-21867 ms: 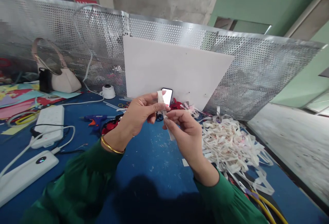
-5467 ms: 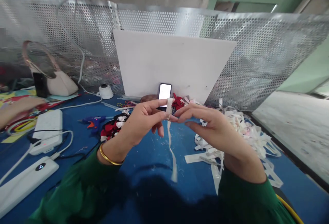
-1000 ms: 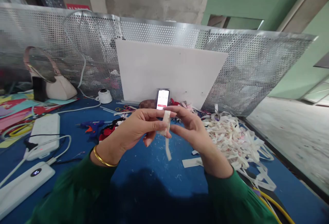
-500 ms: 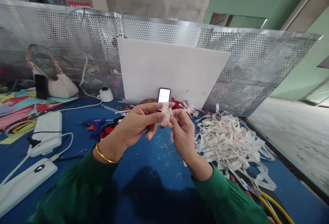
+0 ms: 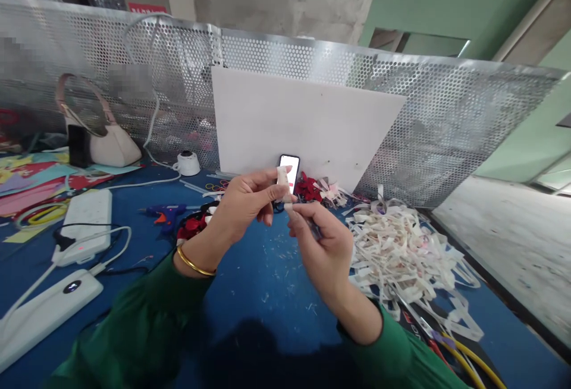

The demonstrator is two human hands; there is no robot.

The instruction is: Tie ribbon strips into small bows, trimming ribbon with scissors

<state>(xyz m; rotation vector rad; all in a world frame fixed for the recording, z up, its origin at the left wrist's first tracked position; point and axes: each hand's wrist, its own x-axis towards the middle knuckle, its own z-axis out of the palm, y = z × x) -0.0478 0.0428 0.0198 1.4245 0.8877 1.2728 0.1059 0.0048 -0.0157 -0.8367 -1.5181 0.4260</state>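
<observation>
My left hand (image 5: 250, 201) pinches a pale cream ribbon strip (image 5: 282, 178) between thumb and fingers, above the blue table and in front of a lit phone (image 5: 292, 170). Just to its right, my right hand (image 5: 323, 240) is closed, thumb and forefinger pinching the ribbon's lower end. The rest of what lies in the right palm is hidden. Right of that hand spreads a large heap of similar cream ribbon strips (image 5: 405, 252). Red and pale ribbon bows (image 5: 312, 190) lie beyond the hands, by the phone.
A white board (image 5: 303, 121) leans on a perforated metal screen (image 5: 446, 127). On the left are a blue glue gun (image 5: 165, 215), a power strip (image 5: 87, 219), a power bank (image 5: 53, 317), a handbag (image 5: 113, 145) and coloured sheets (image 5: 35, 190). Scissors (image 5: 422, 320) lie at the heap's front edge.
The right hand has moved slightly down and right, drawing the ribbon's lower end away from the left fingers. The left hand keeps its pinch. The whole view has shifted a little.
</observation>
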